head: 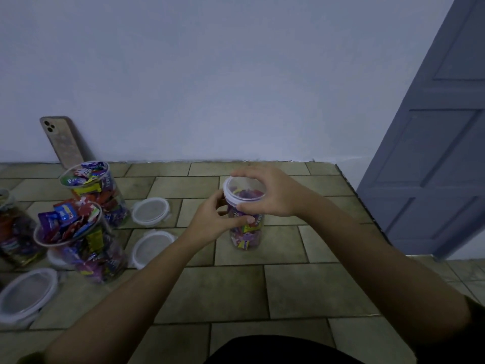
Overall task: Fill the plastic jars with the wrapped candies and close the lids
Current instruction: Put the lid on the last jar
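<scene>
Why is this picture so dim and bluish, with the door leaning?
Head view: low, flat light gives the wall a bluish cast and faint shadows; the wide-angle lens likely tilts the door; the left hand on the jar and right hand on its lid look slightly soft.

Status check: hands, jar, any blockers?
Left hand grips jar body. Right hand holds lid on its mouth. Far open jar and near open jar sit left; nothing blocking.
</scene>
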